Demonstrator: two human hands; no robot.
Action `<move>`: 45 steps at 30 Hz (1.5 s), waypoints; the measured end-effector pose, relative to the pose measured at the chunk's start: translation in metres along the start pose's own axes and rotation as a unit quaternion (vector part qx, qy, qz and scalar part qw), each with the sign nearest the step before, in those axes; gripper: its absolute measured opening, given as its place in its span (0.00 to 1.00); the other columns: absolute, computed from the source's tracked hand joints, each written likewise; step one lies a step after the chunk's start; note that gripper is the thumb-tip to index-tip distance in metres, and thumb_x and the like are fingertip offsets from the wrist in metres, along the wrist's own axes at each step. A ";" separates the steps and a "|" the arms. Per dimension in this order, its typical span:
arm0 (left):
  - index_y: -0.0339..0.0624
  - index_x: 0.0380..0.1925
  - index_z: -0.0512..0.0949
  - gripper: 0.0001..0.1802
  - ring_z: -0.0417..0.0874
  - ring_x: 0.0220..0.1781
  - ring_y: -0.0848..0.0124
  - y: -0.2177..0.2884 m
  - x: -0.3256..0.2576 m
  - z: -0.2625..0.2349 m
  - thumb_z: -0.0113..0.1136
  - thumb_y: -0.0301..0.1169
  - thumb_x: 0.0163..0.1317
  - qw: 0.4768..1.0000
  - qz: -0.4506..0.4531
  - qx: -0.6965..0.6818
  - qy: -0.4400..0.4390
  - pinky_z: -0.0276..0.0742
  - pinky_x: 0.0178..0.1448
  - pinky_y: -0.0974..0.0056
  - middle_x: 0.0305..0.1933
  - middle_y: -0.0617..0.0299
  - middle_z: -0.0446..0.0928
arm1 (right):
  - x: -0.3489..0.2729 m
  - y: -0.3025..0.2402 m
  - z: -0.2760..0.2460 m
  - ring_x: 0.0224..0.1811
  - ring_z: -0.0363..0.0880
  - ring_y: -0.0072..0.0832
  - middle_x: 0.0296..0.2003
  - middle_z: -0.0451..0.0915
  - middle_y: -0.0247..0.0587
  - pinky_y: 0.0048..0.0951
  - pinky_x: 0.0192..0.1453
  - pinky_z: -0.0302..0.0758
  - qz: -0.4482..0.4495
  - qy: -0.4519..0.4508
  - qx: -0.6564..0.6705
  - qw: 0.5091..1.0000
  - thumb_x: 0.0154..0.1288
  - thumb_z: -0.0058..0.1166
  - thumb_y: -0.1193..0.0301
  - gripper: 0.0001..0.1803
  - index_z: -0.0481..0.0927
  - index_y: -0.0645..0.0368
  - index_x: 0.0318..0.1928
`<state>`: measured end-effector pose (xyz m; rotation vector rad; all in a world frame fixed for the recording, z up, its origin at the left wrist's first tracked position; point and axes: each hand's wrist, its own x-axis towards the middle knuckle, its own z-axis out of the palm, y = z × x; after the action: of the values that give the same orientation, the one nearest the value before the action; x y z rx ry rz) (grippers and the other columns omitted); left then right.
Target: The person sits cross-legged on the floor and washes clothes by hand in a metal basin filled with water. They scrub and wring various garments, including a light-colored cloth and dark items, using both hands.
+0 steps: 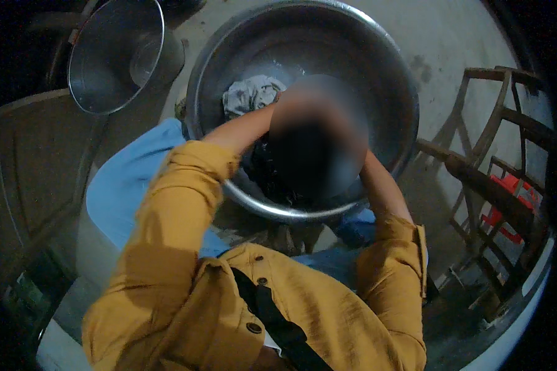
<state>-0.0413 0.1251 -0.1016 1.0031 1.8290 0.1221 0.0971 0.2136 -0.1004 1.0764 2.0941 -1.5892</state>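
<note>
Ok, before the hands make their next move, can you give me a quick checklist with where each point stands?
1. Left hand and right hand both over the basin: ok.
2. What each hand grips: cannot tell, blur covers them.
3. Left sleeve and right sleeve turned back off the wrists: ok, both forearms are bare.
4. Pale cloth inside the basin: ok, beside the left hand; whether they touch, cannot tell.
5. Dark item identified: cannot tell, it is partly lost in the blur.
6. Bucket away from both arms: ok, it is outside the basin at upper left.
</note>
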 end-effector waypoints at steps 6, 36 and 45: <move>0.44 0.32 0.73 0.12 0.66 0.38 0.59 -0.015 -0.147 0.081 0.45 0.39 0.58 0.871 0.130 0.038 0.473 0.55 0.45 0.56 0.34 0.60 0.70 | -0.115 -0.045 0.097 0.34 0.69 0.47 0.29 0.71 0.45 0.42 0.37 0.62 -0.065 0.217 -0.142 0.964 0.59 0.42 0.59 0.15 0.72 0.58 0.28; 0.48 0.48 0.71 0.24 0.50 0.66 0.60 -0.030 -0.035 0.043 0.42 0.50 0.59 0.928 0.181 0.192 0.262 0.45 0.65 0.51 0.60 0.61 0.61 | 0.046 0.102 0.043 0.42 0.71 0.47 0.41 0.72 0.52 0.42 0.40 0.70 -0.211 0.130 -0.245 0.937 0.56 0.46 0.49 0.21 0.72 0.44 0.47; 0.42 0.35 0.71 0.13 0.61 0.54 0.62 -0.005 -0.168 0.119 0.47 0.37 0.53 0.903 0.099 0.041 0.416 0.45 0.60 0.46 0.45 0.60 0.64 | -0.139 -0.005 0.157 0.49 0.59 0.41 0.43 0.63 0.45 0.43 0.48 0.56 0.049 0.309 -0.087 0.946 0.57 0.45 0.58 0.16 0.68 0.57 0.38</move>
<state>0.0768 -0.0326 -0.0416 1.3165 2.4981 0.6941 0.1569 0.0157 -0.0626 1.7457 2.4427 -1.0736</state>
